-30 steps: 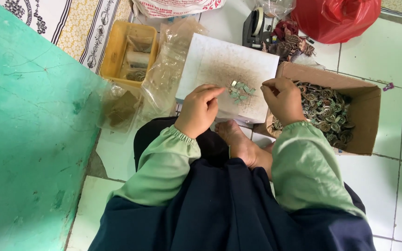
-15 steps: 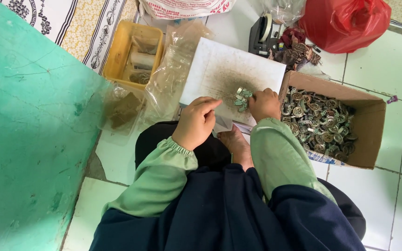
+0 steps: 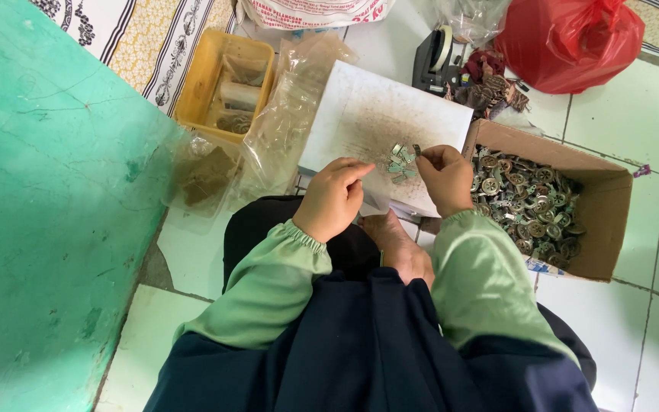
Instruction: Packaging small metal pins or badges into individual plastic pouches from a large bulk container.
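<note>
Metal pieces (image 3: 400,162), small and flat, lie in a loose cluster on a white board (image 3: 375,114), directly between the two hands. Right hand (image 3: 445,177) sits just right of the cluster; thumb and forefinger are pinched together on one small dark piece (image 3: 416,150) held at the cluster's upper right edge. Left hand (image 3: 334,197) rests just left of and slightly below the cluster, fingers curled inward, fingertips close to the nearest pieces; whether it grips anything cannot be told from this angle. Both wrists wear light green sleeves.

Right of the right hand, touching the board's edge: an open cardboard box (image 3: 609,229) filled with round metal parts (image 3: 524,207). Beyond the hands, past the board's far edge: a black tape dispenser (image 3: 433,58), and further right a red plastic bag (image 3: 566,38). Left of the left hand and further out: crumpled clear plastic bags (image 3: 287,122), then a yellow tray (image 3: 206,84) with small items inside. Far left of the left hand stands a green wall (image 3: 40,229). Below both hands a bare foot (image 3: 398,248) lies on the person's dark lap. White tiled floor (image 3: 619,122) carries everything.
</note>
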